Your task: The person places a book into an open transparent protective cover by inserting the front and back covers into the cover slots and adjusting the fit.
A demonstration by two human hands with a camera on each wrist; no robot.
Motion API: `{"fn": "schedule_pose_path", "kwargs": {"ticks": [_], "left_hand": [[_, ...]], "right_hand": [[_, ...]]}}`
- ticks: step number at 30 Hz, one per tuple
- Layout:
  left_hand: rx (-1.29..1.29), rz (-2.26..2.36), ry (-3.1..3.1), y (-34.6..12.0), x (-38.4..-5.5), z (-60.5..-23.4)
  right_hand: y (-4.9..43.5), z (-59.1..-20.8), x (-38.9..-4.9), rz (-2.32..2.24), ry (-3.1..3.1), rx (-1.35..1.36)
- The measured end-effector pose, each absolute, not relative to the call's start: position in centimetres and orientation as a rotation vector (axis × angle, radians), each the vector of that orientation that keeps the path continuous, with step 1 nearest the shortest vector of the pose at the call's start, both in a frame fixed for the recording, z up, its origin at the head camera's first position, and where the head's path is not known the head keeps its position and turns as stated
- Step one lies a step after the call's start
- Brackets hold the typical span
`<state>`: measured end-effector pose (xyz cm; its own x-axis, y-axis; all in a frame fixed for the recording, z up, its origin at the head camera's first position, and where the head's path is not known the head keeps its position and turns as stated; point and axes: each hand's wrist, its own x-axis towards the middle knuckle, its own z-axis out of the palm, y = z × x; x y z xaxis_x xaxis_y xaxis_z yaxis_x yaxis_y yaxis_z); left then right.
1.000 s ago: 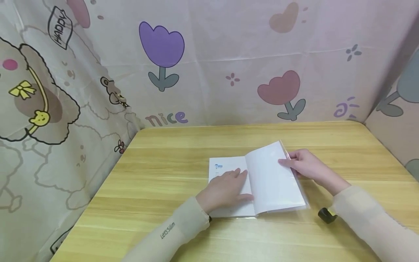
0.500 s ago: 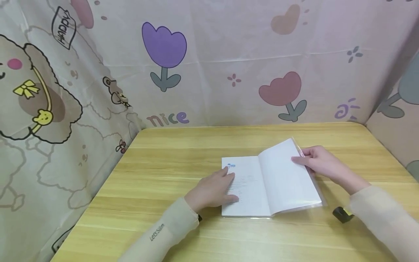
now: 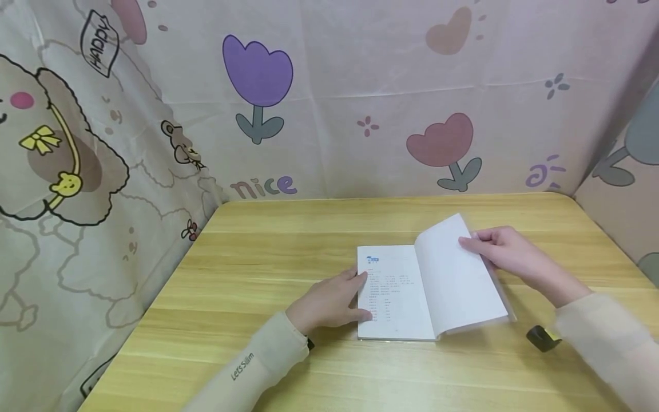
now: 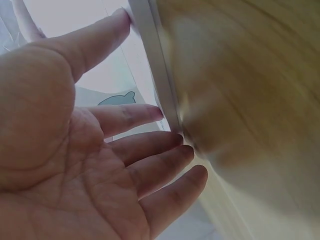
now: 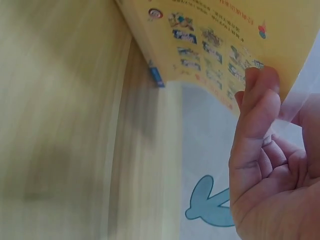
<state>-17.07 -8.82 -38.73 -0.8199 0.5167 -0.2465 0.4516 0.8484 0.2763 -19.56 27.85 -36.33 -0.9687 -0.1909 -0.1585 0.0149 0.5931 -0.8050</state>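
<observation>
An open book (image 3: pixel 388 292) lies on the table, its left page printed with a blue heading and lines of text. Its right side, a blank white page (image 3: pixel 458 280) backed by the cover, is raised off the table. With thumb on the page and fingers behind, my right hand (image 3: pixel 501 249) pinches that side by its outer edge. The right wrist view shows the yellow cover (image 5: pixel 225 35) from outside, with small pictures and a clear plastic jacket. My left hand (image 3: pixel 326 300) rests at the book's left edge, fingers fairly straight, thumb and index fingertip on the page.
The wood-grain table (image 3: pixel 247 274) spreads around the book. A black object with a yellow part (image 3: pixel 543 339) is by the right sleeve, apparently at the wrist. A printed cloth (image 3: pixel 329 103) hangs behind the table and along both sides.
The book has shifted to the right, its right side still held by my right hand. My left hand has drawn back from across the left page to its outer edge, uncovering the text.
</observation>
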Motion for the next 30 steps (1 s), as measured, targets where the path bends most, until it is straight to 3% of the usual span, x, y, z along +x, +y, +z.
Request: {"fn": "schedule_pose_path", "kwargs": {"ticks": [30], "left_hand": [[0.76, 0.437, 2.681, -10.0, -17.6, -38.5]], "right_hand": [[22.7, -37.7, -18.0, -1.512, 2.374, -0.442]]}}
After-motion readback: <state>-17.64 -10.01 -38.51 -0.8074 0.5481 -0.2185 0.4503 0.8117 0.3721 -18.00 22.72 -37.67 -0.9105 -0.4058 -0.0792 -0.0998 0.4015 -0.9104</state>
